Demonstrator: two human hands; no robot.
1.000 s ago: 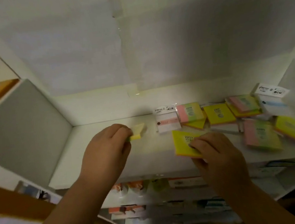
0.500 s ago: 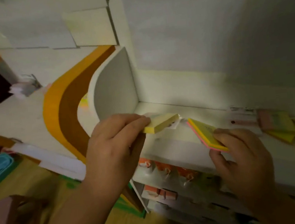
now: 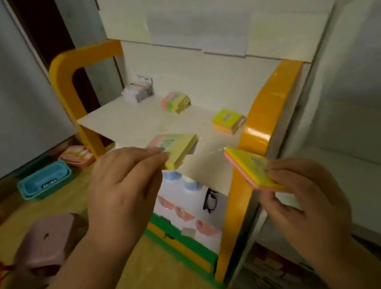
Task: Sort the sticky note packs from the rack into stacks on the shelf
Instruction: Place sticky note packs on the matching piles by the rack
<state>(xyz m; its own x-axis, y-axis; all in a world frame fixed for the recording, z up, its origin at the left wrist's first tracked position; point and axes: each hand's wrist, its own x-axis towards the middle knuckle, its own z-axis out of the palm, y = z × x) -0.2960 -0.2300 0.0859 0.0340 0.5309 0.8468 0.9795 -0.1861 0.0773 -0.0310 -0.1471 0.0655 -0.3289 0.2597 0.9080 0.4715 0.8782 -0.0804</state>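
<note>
My left hand [image 3: 128, 187] pinches a pale yellow sticky note pack [image 3: 180, 149] over the front edge of the white shelf [image 3: 122, 121]. My right hand [image 3: 307, 200] grips a bright yellow pack with a pink edge [image 3: 251, 168], tilted, beside the orange side panel [image 3: 269, 111]. On the shelf stand a white-and-pink stack [image 3: 137, 92] at the back left, a pink-green-yellow stack [image 3: 176, 102] in the middle and a bright yellow stack [image 3: 228, 121] at the right.
The shelf unit has orange side frames [image 3: 62, 71] and a lower section with glasses [image 3: 209, 200] and small items. A blue basket [image 3: 44, 182] and a pink basket [image 3: 76, 155] sit on the wooden floor at left, a pink stool [image 3: 46, 244] nearer me.
The view has swung left from the white rack to the orange-framed shelf. Both hands have carried their packs along and now hold them over its front edge.
</note>
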